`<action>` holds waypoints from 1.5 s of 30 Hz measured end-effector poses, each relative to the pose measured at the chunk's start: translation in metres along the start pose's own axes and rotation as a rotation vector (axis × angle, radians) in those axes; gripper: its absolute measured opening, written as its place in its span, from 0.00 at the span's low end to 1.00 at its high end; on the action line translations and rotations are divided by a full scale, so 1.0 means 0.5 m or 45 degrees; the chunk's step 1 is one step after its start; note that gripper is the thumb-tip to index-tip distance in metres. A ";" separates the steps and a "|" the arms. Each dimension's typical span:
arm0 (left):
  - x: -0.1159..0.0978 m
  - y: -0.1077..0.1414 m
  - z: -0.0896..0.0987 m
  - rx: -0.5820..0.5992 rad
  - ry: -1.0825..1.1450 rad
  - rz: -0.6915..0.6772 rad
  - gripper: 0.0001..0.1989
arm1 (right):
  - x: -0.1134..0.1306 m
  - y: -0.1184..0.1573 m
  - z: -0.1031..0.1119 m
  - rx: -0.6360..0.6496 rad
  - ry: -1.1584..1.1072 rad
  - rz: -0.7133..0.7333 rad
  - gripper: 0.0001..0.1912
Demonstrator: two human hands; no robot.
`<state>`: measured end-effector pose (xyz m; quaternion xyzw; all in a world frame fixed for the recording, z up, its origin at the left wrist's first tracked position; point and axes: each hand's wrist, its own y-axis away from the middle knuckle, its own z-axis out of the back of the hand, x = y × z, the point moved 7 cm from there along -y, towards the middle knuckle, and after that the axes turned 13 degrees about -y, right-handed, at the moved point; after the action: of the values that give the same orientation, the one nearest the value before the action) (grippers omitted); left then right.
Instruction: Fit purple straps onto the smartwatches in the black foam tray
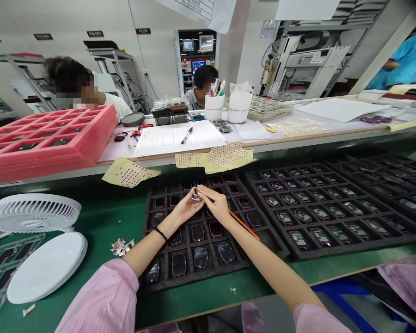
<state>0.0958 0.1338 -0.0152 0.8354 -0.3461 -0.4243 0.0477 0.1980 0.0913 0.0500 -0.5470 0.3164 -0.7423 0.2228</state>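
Over the black foam tray, my left hand is closed around a small smartwatch case that shows white, yellow and dark parts. My right hand meets it from the other side, its fingertips pinched at the case's edge; whether they hold some smaller part I cannot make out. Dark-screened watch cases with purple rims, such as this one, lie in the tray's compartments below. An orange stick slants out from behind my right wrist across the tray; its far end is hidden.
Another foam tray of watch cases lies to the right. A white fan and paper scraps are left. Above runs a shelf with a pink foam tray, paper sheet and white cups. Two people sit beyond.
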 end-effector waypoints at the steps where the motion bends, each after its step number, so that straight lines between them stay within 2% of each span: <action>1: 0.000 0.000 0.001 -0.006 0.009 -0.007 0.11 | 0.005 0.002 -0.003 -0.008 0.063 0.011 0.16; 5: -0.001 -0.001 0.001 -0.029 0.025 -0.058 0.11 | 0.021 0.010 -0.031 0.119 0.373 0.115 0.20; 8: 0.000 0.000 -0.001 -0.028 -0.003 -0.077 0.10 | 0.011 0.017 -0.047 0.199 0.501 0.123 0.23; 13: 0.008 0.001 0.004 -0.035 -0.113 -0.072 0.12 | -0.012 0.023 -0.057 0.261 0.506 0.126 0.26; 19: 0.000 -0.012 0.020 -0.070 -0.356 -0.189 0.12 | -0.016 0.017 -0.055 0.257 0.447 0.164 0.24; 22: -0.050 -0.029 0.026 -0.071 -0.581 -0.285 0.10 | -0.010 0.009 -0.043 0.195 0.429 0.134 0.26; 25: -0.136 -0.052 0.029 -0.069 -0.886 -0.400 0.13 | -0.008 0.000 -0.021 0.115 0.426 0.071 0.30; 27: -0.192 -0.069 0.028 -0.069 -1.148 -0.457 0.17 | -0.012 -0.005 -0.005 0.079 0.423 0.019 0.28; 29: -0.229 -0.087 0.021 -0.031 -1.439 -0.478 0.18 | -0.018 -0.008 0.008 0.058 0.419 -0.020 0.25; 31: -0.240 -0.106 0.009 0.052 -1.724 -0.462 0.18 | -0.024 -0.009 0.016 0.045 0.412 -0.043 0.24; 36: -0.225 -0.145 -0.012 0.271 -2.239 -0.395 0.18 | -0.030 -0.006 0.019 0.033 0.390 -0.072 0.21; 40: -0.224 -0.163 -0.008 0.341 -2.464 -0.358 0.16 | -0.028 -0.006 0.014 0.061 0.378 -0.077 0.20; 45: -0.221 -0.174 -0.002 0.372 -2.612 -0.309 0.17 | -0.026 -0.008 0.014 0.076 0.372 -0.078 0.18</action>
<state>0.0990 0.2675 0.0276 0.1006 -0.1822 -0.8862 -0.4138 0.2085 0.1014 0.0454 -0.4357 0.3063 -0.8296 0.1677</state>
